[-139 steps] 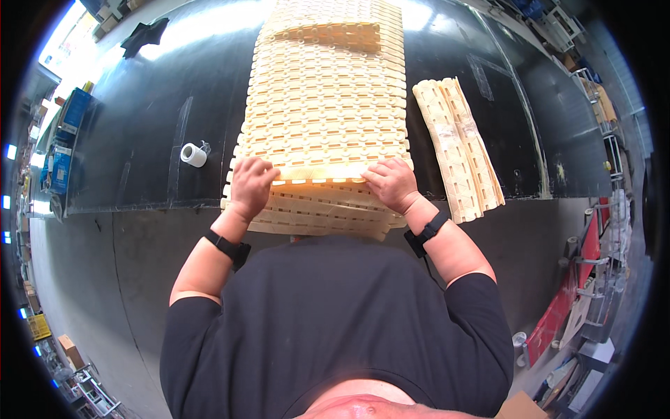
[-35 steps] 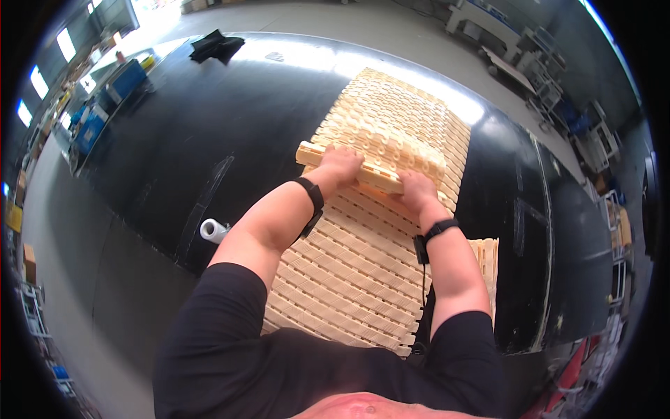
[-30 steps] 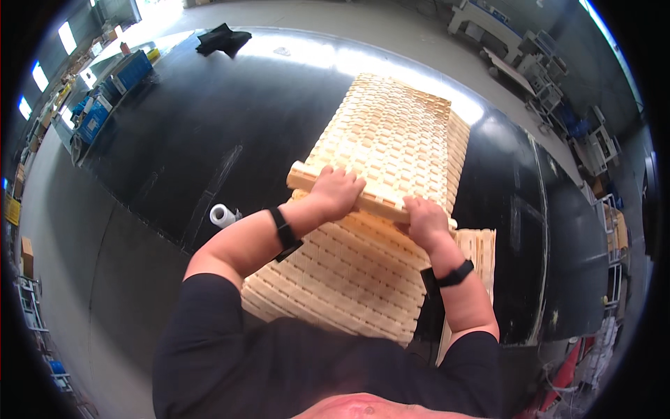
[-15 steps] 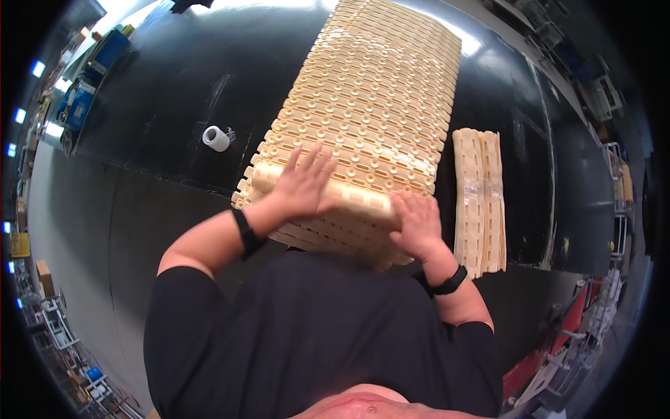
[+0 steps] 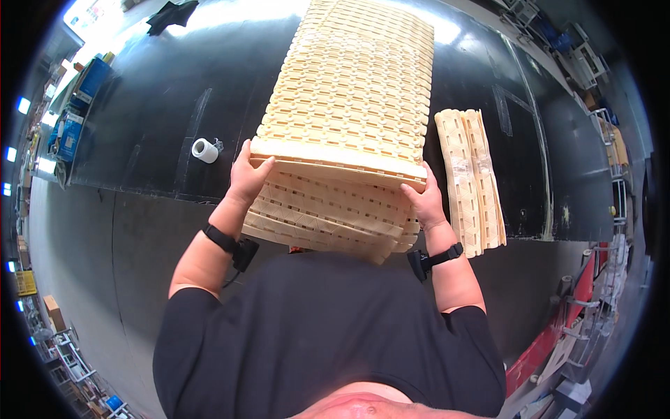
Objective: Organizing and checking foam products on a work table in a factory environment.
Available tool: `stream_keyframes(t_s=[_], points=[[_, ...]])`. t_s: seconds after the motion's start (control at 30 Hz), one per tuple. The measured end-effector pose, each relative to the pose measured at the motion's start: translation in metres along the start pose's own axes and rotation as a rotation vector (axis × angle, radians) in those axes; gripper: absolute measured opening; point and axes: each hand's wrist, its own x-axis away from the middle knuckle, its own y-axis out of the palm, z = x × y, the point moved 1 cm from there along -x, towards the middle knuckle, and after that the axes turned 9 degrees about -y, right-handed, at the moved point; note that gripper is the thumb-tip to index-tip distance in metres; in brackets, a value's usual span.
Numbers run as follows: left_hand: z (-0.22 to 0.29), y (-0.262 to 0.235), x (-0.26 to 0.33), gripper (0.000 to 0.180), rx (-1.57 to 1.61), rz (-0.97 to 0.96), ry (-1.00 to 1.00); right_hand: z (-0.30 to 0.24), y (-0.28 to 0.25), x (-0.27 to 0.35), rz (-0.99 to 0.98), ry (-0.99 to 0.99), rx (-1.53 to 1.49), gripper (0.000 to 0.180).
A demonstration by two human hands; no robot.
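A long cream-coloured slotted mat [image 5: 352,91], with rows of slots and round studs, runs away from me across the dark table. At the table's near edge it bends over, and its loose end hangs down toward my body, showing a flatter, slotted underside. My left hand [image 5: 247,176] grips the left side of this fold, thumb on top and the other fingers mostly hidden behind. On the right side of the fold, my right hand [image 5: 426,198] holds the mat in the same way. Both wrists wear black straps.
Right of the mat lies a folded cream strip bundle [image 5: 469,181], overhanging the dark table [image 5: 160,105]. A white roll [image 5: 204,150] stands to the left. Blue boxes [image 5: 73,133] sit at the far left, and a black cloth [image 5: 172,17] lies at the back.
Both hands have gone from lying flat on top of the mat's rolled edge to gripping its two sides. The rolled edge now looks like a flatter fold.
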Motion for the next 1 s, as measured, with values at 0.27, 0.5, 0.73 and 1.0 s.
stream_keyframes(t_s=[0.27,0.5,0.73,1.0], points=[[-0.009,-0.024,0.055,0.062,0.471,-0.366,-0.064,-0.024,-0.005,0.081,-0.032,-0.055,-0.031,0.079],[0.025,0.004,0.048,0.067,-0.806,0.186,0.519,0.017,-0.007,0.031,0.278,-0.034,0.228,0.073],[0.098,0.081,0.019,0.077,-1.123,-0.176,0.533,0.009,-0.014,-0.047,0.277,0.165,-0.057,0.067],[0.151,0.127,-0.106,0.063,-1.135,0.085,0.491,0.017,-0.020,-0.119,0.089,0.111,0.130,0.059]])
